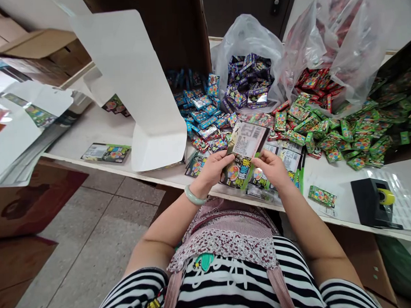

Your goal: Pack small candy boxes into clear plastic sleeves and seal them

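Between both hands I hold a printed candy pouch [238, 170], its upper part pale with a barcode and its lower part dark with colourful lettering. My left hand [211, 172] pinches its left edge, thumb on the front. On the opposite edge, the thumb and fingers of my right hand [272, 169] are closed on it. More of these pouches [259, 179] lie overlapped on the table under and beside my hands. Just beyond are small blue candy boxes [203, 111] and small green candy boxes [334, 139] in loose heaps.
A clear bag holds purple boxes [248, 79]; another plastic bag [333, 44] has red boxes [313, 79]. A black tape dispenser [367, 201] and one green box [321, 196] sit rightward. Leftward are a white open carton [157, 142], a lone pouch [106, 152] and cardboard boxes [40, 45].
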Tool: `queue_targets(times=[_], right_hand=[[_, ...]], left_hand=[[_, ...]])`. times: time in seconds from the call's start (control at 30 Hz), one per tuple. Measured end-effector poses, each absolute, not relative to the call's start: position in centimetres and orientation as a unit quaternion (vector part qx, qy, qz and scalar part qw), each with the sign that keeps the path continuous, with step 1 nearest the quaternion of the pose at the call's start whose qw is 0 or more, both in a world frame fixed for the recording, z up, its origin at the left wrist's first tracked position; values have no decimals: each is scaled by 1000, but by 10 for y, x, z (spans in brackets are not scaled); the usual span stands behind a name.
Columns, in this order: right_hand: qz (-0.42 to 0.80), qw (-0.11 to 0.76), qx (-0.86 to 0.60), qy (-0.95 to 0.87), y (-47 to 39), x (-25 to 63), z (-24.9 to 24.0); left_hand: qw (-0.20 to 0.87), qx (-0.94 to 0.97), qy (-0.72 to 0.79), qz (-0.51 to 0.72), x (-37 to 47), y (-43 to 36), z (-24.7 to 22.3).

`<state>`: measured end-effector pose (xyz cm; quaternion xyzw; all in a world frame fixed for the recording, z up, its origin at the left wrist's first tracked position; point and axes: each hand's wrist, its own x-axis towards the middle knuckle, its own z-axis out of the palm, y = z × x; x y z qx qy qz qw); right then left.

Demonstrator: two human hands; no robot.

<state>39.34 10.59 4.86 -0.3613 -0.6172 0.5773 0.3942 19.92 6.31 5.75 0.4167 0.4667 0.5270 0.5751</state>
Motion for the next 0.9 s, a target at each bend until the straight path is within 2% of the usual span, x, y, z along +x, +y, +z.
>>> queue_targets(times=[0.1,0.3,0.5,0.7,0.8,0.9], right_hand=[[607,388,-400,-566,107,397,38],[654,272,-381,-595,83,415,26],[558,434,-423,-567,64,429,27],[501,398,-425,-641,51,437,27],[439,367,-428,-699,53,440,27],[400,335,-413,-747,59,444,26]], left_hand=[[645,328,409,555,209,63,49],[605,328,387,614,212,62,40],[572,441,400,564,224,37,23],[499,582,428,478,214,22,20],[422,590,493,481,215,25,14],[395,568,535,485,223,32,9]])
